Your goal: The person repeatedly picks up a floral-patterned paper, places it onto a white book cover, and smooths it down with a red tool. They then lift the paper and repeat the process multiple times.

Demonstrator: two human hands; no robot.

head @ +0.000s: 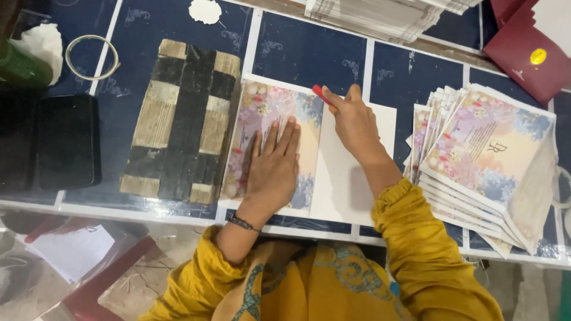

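Tabletop: left hand (273, 169) flat on card (267, 113).

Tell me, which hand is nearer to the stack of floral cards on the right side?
Right. The right hand, holding a red tool, is just left of the stack of floral cards; the left hand lies farther left, flat on a single floral card.

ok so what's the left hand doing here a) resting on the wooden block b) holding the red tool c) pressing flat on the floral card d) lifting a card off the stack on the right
c, the left hand lies palm down, fingers spread, on the floral card, while the right hand holds the red tool at the card's edge.
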